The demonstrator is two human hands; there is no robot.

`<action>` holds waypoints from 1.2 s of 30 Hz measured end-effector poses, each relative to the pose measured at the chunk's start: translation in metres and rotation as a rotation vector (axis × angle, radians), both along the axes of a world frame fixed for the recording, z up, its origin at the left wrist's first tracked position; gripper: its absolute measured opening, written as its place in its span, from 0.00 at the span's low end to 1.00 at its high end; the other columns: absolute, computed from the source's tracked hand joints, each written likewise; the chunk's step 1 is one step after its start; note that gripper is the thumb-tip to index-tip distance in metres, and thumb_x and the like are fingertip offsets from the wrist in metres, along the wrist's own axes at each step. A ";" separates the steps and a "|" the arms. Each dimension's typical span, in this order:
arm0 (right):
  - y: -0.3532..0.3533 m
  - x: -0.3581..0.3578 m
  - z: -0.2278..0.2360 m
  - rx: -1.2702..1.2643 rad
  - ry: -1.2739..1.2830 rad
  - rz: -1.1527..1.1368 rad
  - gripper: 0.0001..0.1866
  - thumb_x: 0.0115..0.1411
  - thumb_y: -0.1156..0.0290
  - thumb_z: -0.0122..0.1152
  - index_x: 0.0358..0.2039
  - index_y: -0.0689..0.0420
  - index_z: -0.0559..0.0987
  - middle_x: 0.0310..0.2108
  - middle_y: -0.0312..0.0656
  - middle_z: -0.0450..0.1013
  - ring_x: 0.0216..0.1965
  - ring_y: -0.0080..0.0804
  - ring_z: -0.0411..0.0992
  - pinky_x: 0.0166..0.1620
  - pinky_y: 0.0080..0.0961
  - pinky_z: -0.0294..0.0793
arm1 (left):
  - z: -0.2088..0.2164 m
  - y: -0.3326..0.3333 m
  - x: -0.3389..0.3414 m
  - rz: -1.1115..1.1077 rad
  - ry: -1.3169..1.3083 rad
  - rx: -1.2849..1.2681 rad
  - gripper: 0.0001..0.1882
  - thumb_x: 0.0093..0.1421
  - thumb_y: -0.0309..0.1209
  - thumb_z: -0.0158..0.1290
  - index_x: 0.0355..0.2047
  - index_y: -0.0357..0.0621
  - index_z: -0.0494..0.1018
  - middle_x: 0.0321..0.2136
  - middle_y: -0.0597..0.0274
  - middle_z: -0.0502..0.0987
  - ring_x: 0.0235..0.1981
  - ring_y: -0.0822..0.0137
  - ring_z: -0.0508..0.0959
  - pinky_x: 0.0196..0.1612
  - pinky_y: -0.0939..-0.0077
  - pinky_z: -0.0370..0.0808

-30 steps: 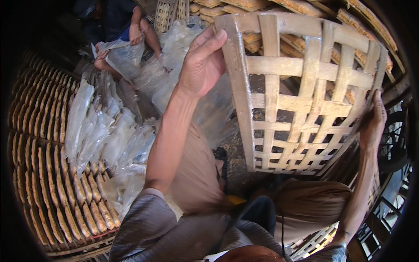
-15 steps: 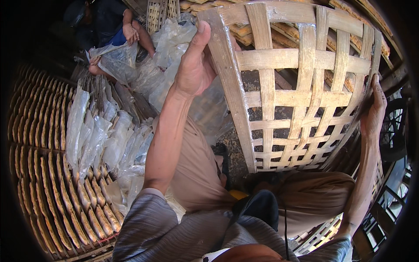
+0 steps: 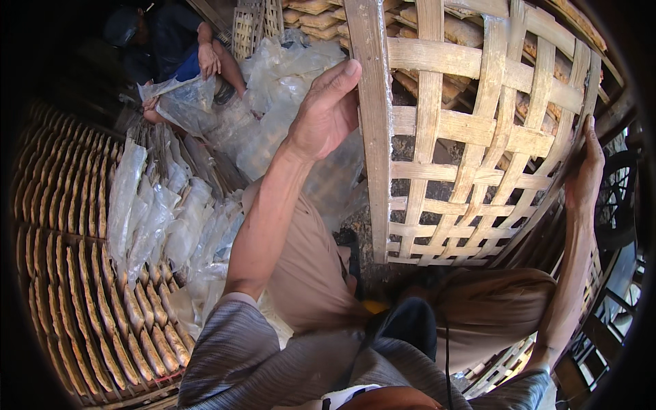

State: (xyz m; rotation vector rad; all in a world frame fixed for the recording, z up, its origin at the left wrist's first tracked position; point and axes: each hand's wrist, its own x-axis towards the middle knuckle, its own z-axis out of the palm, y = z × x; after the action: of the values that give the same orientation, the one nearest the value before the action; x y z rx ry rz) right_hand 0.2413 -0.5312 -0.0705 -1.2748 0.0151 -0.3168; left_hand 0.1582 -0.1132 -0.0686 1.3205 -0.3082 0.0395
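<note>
A woven bamboo tray (image 3: 471, 126) with flat wooden side strips is held up in front of me, tilted. My left hand (image 3: 326, 109) grips its left side strip, with the thumb on the near face and the other fingers hidden behind the strip. At the opposite edge my right hand (image 3: 585, 171) holds the tray's right side, its fingers stretched along the rim and partly out of sight. Through the open weave, browned slab-like pieces (image 3: 451, 27) show behind it.
To my left, rows of long browned pieces (image 3: 75, 294) stand in racks. Crumpled clear plastic sheets (image 3: 164, 212) lie over some of them and across the middle. Beyond, a seated person (image 3: 174, 41) handles plastic. A dark wheel (image 3: 618, 198) stands at the far right.
The bamboo tray has turned: its left strip now stands nearly upright, shifted right at the top and left at the bottom. My left hand has moved right and down with it.
</note>
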 end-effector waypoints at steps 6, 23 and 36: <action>0.000 -0.001 -0.004 0.004 -0.073 -0.048 0.26 0.74 0.60 0.55 0.64 0.65 0.74 0.62 0.40 0.73 0.62 0.26 0.70 0.67 0.28 0.64 | 0.001 -0.009 -0.004 -0.018 0.078 -0.021 0.31 0.75 0.60 0.39 0.51 0.43 0.72 0.38 0.59 0.78 0.42 0.66 0.80 0.45 0.66 0.81; 0.009 -0.027 0.021 -0.111 0.022 0.489 0.19 0.70 0.60 0.63 0.51 0.62 0.79 0.43 0.40 0.80 0.42 0.27 0.80 0.43 0.31 0.84 | 0.001 -0.010 0.010 0.392 -0.025 -0.071 0.19 0.75 0.47 0.49 0.46 0.43 0.77 0.31 0.66 0.77 0.28 0.76 0.75 0.27 0.80 0.75; 0.030 -0.038 0.010 -0.014 0.072 0.588 0.25 0.66 0.61 0.64 0.54 0.68 0.71 0.41 0.48 0.77 0.34 0.33 0.80 0.39 0.38 0.86 | -0.001 0.004 0.008 0.418 -0.088 -0.062 0.20 0.75 0.45 0.50 0.48 0.39 0.77 0.32 0.66 0.77 0.29 0.76 0.74 0.26 0.79 0.74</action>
State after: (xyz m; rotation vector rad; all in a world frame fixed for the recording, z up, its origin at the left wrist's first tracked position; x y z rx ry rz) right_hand 0.2036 -0.5013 -0.0607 -1.2451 -0.2958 0.2356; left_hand 0.1659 -0.1092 -0.0698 1.3051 -0.1002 0.4563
